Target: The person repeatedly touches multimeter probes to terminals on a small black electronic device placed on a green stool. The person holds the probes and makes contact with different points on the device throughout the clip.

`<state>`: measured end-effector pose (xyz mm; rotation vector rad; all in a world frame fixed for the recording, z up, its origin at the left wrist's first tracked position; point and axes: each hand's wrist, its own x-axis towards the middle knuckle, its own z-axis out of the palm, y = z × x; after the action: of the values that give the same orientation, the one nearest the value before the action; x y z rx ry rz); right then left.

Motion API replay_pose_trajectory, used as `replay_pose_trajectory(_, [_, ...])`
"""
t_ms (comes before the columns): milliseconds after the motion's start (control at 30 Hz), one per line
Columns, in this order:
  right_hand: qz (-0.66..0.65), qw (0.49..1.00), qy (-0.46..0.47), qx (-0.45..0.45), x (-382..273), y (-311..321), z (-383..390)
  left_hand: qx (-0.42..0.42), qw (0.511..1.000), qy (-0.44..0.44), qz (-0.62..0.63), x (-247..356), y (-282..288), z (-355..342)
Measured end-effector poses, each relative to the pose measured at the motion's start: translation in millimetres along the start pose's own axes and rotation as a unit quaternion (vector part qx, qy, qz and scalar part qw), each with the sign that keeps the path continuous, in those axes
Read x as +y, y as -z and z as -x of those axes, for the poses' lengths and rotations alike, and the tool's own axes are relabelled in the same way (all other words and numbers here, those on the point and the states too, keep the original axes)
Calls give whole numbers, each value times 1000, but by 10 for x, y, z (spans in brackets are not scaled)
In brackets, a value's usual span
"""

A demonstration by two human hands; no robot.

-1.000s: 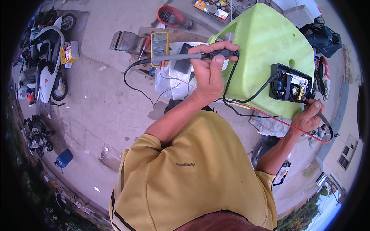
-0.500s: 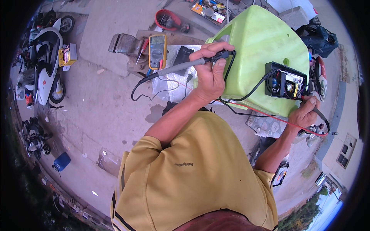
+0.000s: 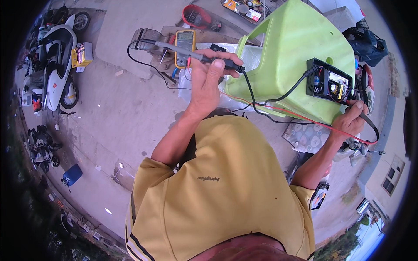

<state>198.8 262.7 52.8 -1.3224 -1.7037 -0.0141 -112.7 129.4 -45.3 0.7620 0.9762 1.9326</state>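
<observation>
My left hand [image 3: 204, 87] pinches a grey test probe [image 3: 167, 45] and a black cable plug [image 3: 233, 66] together, the probe's tip end meeting the plug. From the plug a black cable runs toward an opened black box [image 3: 314, 89], whose circuit parts are exposed. That box rests on an upturned light green plastic stool [image 3: 287, 48]. At the box's lower right corner my right hand [image 3: 349, 122] is closed around a second grey probe [image 3: 369, 122] with a red lead [image 3: 305, 118]; its tip is hidden. A yellow-framed multimeter [image 3: 185, 41] stands beyond my left hand.
Behind the multimeter is a metal vise [image 3: 146, 37], with a red bowl [image 3: 196, 17] of small parts farther back. A white scooter [image 3: 61, 65] and a yellow box [image 3: 82, 56] are at the left. A patterned cushion-like pad [image 3: 307, 135] lies below the stool.
My left hand has drawn back to the left, away from the stool, carrying the probe and plug. My right hand stays by the box. The whole view has shifted slightly.
</observation>
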Motion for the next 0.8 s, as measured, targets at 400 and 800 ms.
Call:
replay_pose_trajectory(400, [-2, 1000, 0, -3, 36, 19, -19, -18, 977, 138, -164, 394, 711, 852])
replay_pose_trajectory(800, [-23, 1000, 1, -8, 36, 18, -21, 0, 974, 147, -170, 429, 801, 1011])
